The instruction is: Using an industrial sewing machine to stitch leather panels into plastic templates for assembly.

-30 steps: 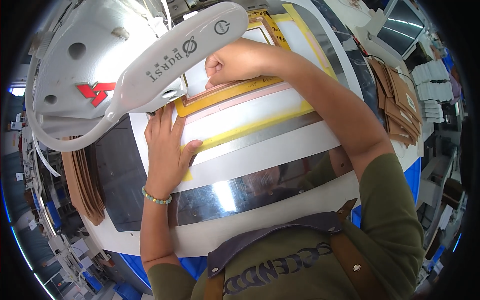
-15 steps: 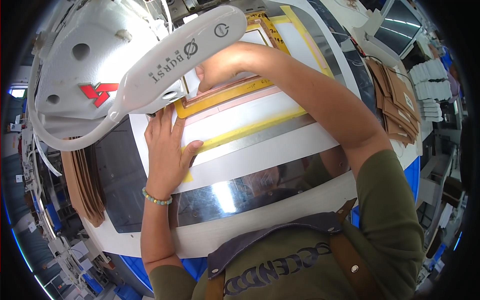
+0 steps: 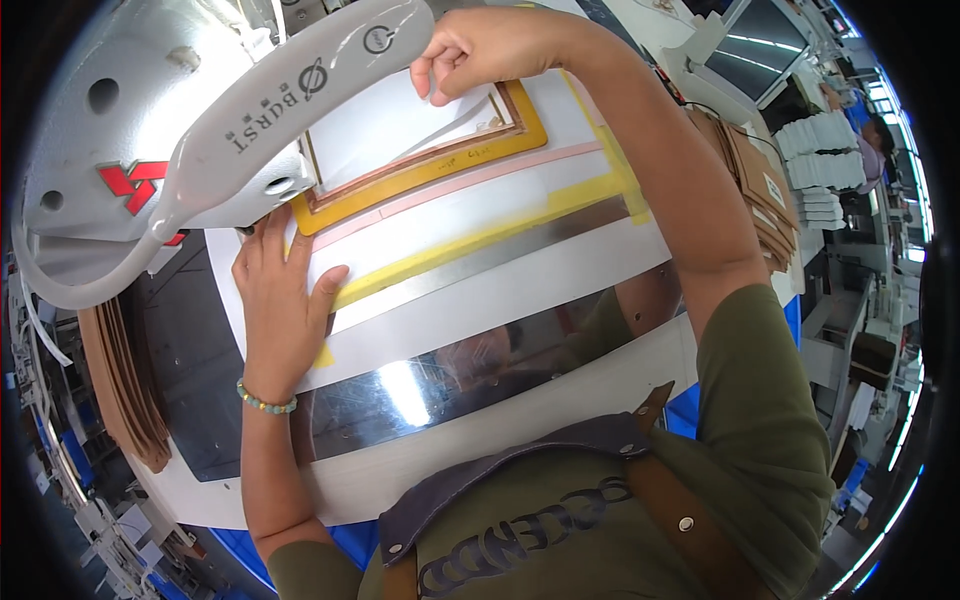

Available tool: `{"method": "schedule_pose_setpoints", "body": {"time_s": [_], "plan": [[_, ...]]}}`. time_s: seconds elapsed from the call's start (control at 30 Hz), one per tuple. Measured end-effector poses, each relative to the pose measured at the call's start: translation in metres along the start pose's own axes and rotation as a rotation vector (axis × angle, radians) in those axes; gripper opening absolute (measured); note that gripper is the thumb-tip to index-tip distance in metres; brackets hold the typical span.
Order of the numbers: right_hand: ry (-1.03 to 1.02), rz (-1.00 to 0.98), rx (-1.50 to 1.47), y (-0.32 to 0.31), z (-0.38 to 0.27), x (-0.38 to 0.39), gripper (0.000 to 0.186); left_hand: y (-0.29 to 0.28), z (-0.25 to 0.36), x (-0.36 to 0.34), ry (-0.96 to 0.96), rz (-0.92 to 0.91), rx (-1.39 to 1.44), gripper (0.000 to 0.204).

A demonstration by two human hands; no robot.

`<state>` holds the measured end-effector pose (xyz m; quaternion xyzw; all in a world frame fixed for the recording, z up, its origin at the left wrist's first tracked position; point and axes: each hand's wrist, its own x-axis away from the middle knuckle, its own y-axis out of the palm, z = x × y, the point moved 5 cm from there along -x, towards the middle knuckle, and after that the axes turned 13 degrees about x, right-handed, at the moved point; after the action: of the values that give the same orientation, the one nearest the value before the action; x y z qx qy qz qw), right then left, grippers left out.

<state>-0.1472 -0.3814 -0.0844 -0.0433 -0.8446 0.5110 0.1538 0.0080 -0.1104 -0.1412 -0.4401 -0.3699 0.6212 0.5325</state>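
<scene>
Right hand (image 3: 480, 50) now higher, pinched narrow, apparently on the curling white sheet (image 3: 375, 135) inside the yellow frame (image 3: 455, 157), toward table's (image 3: 345, 483) far edge; sheet likely coming loose. Left hand (image 3: 283, 305) spread flat, near-left frame corner.

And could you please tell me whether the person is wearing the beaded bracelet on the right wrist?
No, the beaded bracelet circles the left wrist, while the right wrist is bare.
</scene>
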Motion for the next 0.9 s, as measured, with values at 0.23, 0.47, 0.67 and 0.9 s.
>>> {"method": "schedule_pose_setpoints", "body": {"time_s": [0.23, 0.47, 0.67, 0.9], "plan": [[0.146, 0.092, 0.152, 0.016, 0.002, 0.029, 0.007, 0.0, 0.001, 0.001, -0.01, 0.001, -0.003, 0.066], [0.119, 0.129, 0.187, 0.022, 0.003, 0.04, 0.017, 0.0, 0.001, 0.001, -0.009, 0.004, -0.004, 0.067], [0.155, 0.225, 0.253, 0.03, 0.013, 0.034, 0.019, 0.0, 0.001, 0.0, -0.011, 0.001, -0.03, 0.069], [0.145, 0.132, 0.214, 0.026, 0.01, 0.038, 0.016, -0.003, 0.004, -0.001, -0.009, 0.007, -0.045, 0.07]]}}
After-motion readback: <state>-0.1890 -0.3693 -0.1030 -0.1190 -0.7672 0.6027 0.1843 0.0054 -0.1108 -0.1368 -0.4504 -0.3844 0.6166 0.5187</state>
